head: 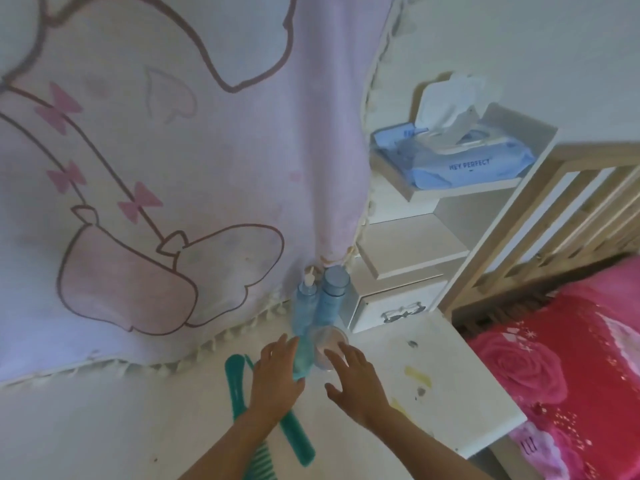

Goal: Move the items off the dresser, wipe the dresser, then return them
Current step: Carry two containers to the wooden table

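Observation:
On the white dresser top [433,344], two blue bottles stand at the back: a pump bottle [307,292] and a capped bottle [335,289]. A third, blurred blue-green bottle [300,355] lies against the thumb side of my left hand [275,379], which holds it; the thumb is hidden behind it. My right hand [355,379] hovers with spread fingers just in front of a clear round jar [329,341], its fingertips at the jar's edge. Two teal combs [235,382] lie under my left wrist.
A pink-and-white cloth [173,168] with a cartoon print hangs behind the dresser. Small white drawers [391,306] and a shelf with a blue wet-wipes pack [464,157] stand at the right. A wooden bed frame [540,216] and red floral bedding [571,358] adjoin. Yellow and grey stains [419,379] mark the top.

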The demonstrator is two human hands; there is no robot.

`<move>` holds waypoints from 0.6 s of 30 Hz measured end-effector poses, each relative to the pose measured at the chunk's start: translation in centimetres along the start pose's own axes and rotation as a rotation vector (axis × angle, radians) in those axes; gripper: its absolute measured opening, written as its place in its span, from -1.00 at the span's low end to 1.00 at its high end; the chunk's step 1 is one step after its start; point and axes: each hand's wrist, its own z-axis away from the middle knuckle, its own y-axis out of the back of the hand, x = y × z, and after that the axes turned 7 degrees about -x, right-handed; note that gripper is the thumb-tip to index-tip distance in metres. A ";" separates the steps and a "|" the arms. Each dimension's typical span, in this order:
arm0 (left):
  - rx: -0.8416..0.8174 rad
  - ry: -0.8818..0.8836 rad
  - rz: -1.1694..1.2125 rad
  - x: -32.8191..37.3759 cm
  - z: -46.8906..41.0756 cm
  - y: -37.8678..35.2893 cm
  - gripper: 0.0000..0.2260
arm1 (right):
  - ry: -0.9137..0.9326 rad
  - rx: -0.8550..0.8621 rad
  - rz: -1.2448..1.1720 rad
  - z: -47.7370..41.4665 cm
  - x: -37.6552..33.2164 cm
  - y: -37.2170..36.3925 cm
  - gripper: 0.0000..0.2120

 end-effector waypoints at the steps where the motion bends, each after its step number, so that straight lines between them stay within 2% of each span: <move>1: -0.013 0.001 -0.022 -0.1 -0.4 -0.1 -0.41 | 0.021 0.002 -0.035 -0.9 0.3 0.0 -0.22; 8: -0.115 0.074 -0.085 -0.1 -2.0 -0.2 -0.38 | 0.143 -0.046 -0.092 -5.8 2.2 -1.1 -0.36; 12: -0.121 0.185 -0.066 0.7 -2.6 -1.1 -0.35 | 0.117 -0.088 -0.135 -7.5 3.7 -3.0 -0.40; 15: -0.117 0.260 -0.022 1.2 -3.1 -1.7 -0.31 | 0.170 -0.069 -0.185 -8.1 4.5 -4.1 -0.48; 18: -0.082 0.299 0.031 1.7 -3.3 -1.9 -0.30 | 0.227 -0.068 -0.268 -8.5 5.1 -4.1 -0.42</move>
